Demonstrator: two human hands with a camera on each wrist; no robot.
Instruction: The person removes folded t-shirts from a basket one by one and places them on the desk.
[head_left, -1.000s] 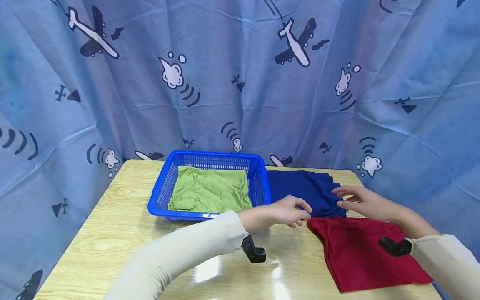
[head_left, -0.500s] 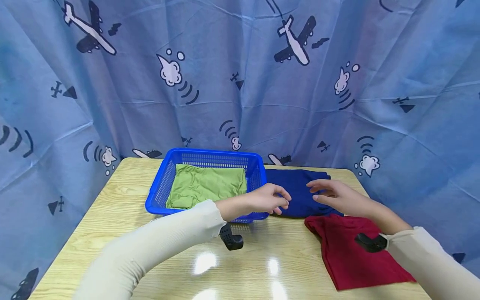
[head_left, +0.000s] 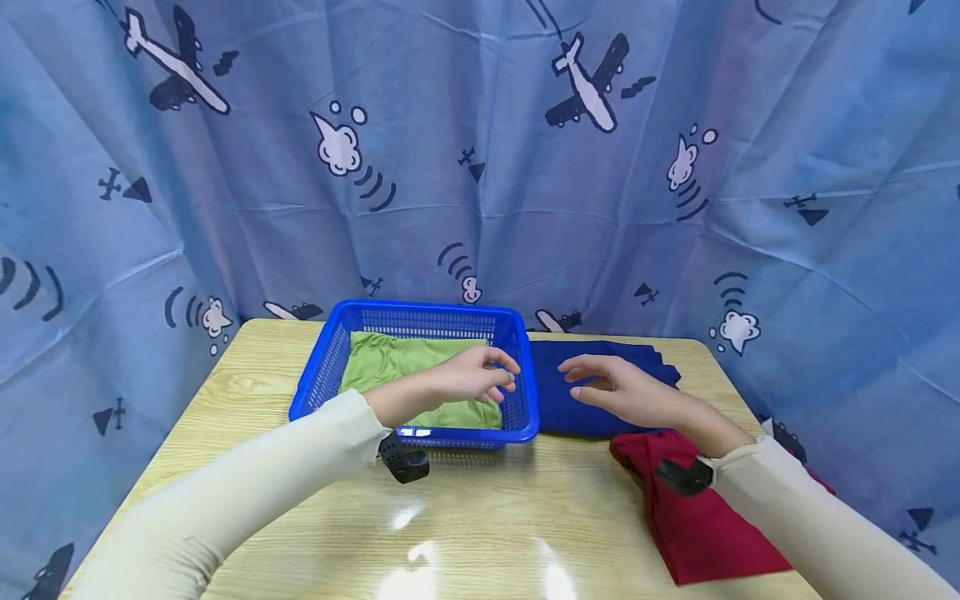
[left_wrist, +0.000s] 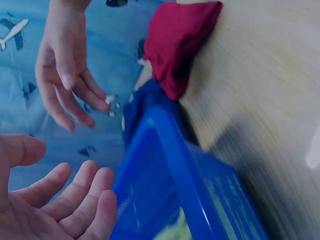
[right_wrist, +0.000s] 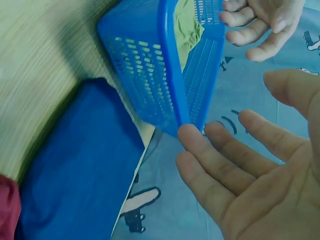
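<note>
A blue plastic basket [head_left: 307, 379] with slotted walls stands at the back of the table, and a green cloth [head_left: 390, 350] lies flat inside it. My left hand [head_left: 472, 375] hovers over the basket's right part, its fingers loosely bent and holding nothing. To the right of the basket rim, my right hand [head_left: 611, 387] hangs above a folded navy cloth [head_left: 555, 408], also holding nothing. The palms face each other, as the left wrist view shows too. Nearer the front right lies a folded dark red cloth [head_left: 697, 525], partly hidden by my right forearm.
The light wooden table [head_left: 480, 525] carries all of this, with glare spots near its front. A blue curtain [head_left: 420, 150] printed with planes hangs right behind the table and along its sides. The navy cloth lies close against the basket's right side.
Both hands have moved left: the left from beside the basket to over it, the right from the navy cloth's right edge to above its middle. The cloths and basket stay put.
</note>
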